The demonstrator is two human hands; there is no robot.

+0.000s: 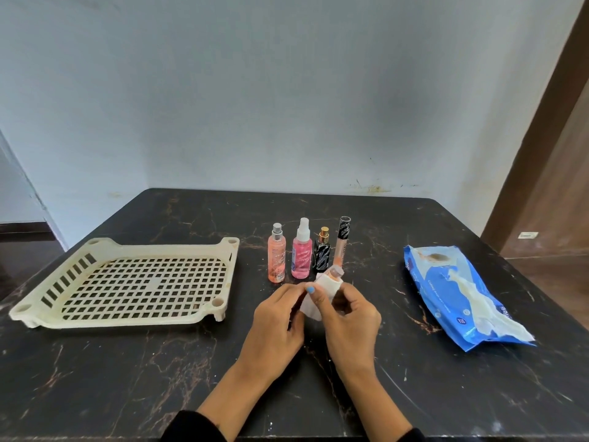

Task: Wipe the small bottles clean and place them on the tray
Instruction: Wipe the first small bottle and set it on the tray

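Both hands meet just above the tabletop (95, 378), closed together around one small bottle (336, 272) wrapped in a white wipe (314, 301). The left hand (274, 327) pinches the lower edge of the wipe, and the right hand (350, 323) curls round the wrapped body; a blue-painted nail shows on the cloth. Only the bottle's clear cap and a little peach neck poke out at the top.

To wipe it well, my judgement is that one hand should hold the bottle steady while the other turns the wipe round it, working from the base up to the cap, then over the neck, which is not covered now. A light grip should do, since a wet bottle is likely slippery.

By size, the cream perforated tray (220, 266) sits to the left, with no bottles on it. Next, the blue wipes pack (427, 282) lies to the right, a wipe trailing from its opening. Then four bottles stand upright in a row behind the hands: a peach spray bottle (276, 260), a pink spray bottle (301, 253), a black patterned bottle (321, 253) with a gold cap, and a slim tube bottle (341, 240) with a dark cap. All of them wait to be cleaned.

Printing shows on the pack and on the bottle labels, but it is too small and blurred to read; no brand can be made out.
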